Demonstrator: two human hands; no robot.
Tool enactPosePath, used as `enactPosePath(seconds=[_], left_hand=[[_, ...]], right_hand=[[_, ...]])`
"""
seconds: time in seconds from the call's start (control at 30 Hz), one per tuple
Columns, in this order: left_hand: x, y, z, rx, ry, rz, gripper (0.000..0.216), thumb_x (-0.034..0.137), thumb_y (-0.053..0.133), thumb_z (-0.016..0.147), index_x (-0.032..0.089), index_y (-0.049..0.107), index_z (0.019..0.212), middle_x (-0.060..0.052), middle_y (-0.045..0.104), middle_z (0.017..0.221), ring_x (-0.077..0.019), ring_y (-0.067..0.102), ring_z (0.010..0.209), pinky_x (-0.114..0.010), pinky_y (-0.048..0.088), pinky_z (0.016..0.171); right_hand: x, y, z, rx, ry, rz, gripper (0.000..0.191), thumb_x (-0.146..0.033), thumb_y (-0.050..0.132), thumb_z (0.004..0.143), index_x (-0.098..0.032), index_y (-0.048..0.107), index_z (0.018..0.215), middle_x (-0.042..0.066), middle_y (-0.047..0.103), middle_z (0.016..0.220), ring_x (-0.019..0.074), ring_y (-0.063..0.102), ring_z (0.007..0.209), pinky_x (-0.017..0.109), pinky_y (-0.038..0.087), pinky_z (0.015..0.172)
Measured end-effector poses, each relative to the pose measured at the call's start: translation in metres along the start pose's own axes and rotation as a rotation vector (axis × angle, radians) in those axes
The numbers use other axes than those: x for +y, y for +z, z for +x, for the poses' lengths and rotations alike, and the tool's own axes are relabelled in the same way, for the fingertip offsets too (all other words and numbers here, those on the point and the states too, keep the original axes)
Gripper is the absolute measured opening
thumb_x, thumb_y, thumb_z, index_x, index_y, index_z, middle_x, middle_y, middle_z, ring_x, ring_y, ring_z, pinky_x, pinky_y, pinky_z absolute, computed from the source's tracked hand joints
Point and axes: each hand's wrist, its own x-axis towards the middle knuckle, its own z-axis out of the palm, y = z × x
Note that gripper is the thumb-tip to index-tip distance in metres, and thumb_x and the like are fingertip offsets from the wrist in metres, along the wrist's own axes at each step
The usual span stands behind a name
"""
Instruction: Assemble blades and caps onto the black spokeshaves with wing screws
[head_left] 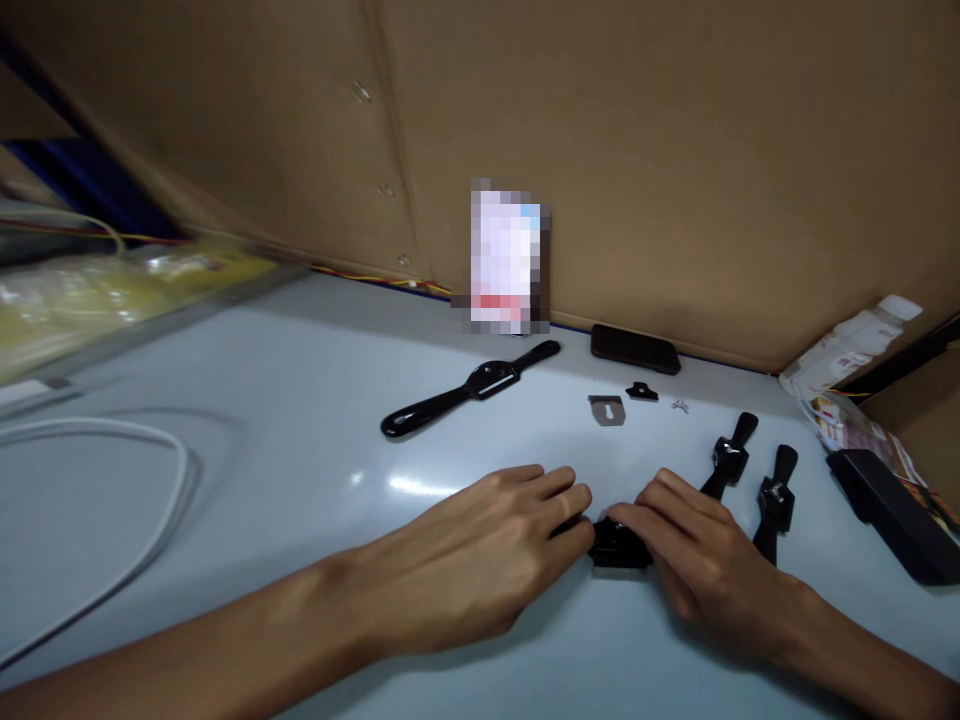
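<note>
Both hands meet over the near right part of the pale bench (300, 470), with a black tool (621, 548) between them, low over the surface; whether it touches the bench cannot be told. The left hand (517, 535) comes in from the left, back upward, its grip curled closed on the tool's left end, which disappears behind the fingers. The right hand (705, 560) has its grip pinched on the tool's right end, thumb and fingers brought together over it, and a straight lower edge shows between the hands. Beyond them lies a black two-handled frame (489, 380), set aslant. To its right, near one another, are a slotted metal plate (598, 410), a small black clamp piece (645, 394) and some tiny silvery parts (679, 406), with a dark slab (635, 349) behind them by the cardboard wall (712, 170). Just past the right hand, two similar black tools lie side by side, the nearer-left one (729, 460) and the outer one (775, 504), both partly hidden by the hand. Farther right are a long black case (892, 515) and a tilted white-capped bottle (855, 345). A pixelated panel (504, 260) stands against the wall; a white cable (182, 470) loops at the left.
</note>
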Motion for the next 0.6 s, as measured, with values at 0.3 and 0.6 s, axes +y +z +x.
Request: enactPosePath(seconds=[0.3,0.6], left_hand=[[0.001,-0.001,0.000,0.008,-0.010,0.018,0.019,0.000,0.057,0.076,0.017,0.056,0.084,-0.002,0.059,0.083,-0.0193,0.051,0.072,-0.033,0.042,0.063],[0.002,0.001,0.001,0.017,0.000,0.020,0.016,0.002,0.057,0.080,0.017,0.059,0.086,-0.002,0.058,0.082,-0.0191,0.050,0.071,-0.033,0.042,0.062]], right_hand=[[0.000,-0.006,0.004,-0.039,0.014,-0.031,0.036,0.000,0.040,0.092,-0.008,0.065,0.117,0.010,0.062,0.086,0.0212,0.052,0.079,0.034,0.051,0.067],[0.000,-0.001,0.013,0.037,0.268,0.329,0.019,-0.013,0.053,0.098,-0.016,0.072,0.096,0.004,0.063,0.078,0.0158,0.058,0.073,0.029,0.047,0.065]])
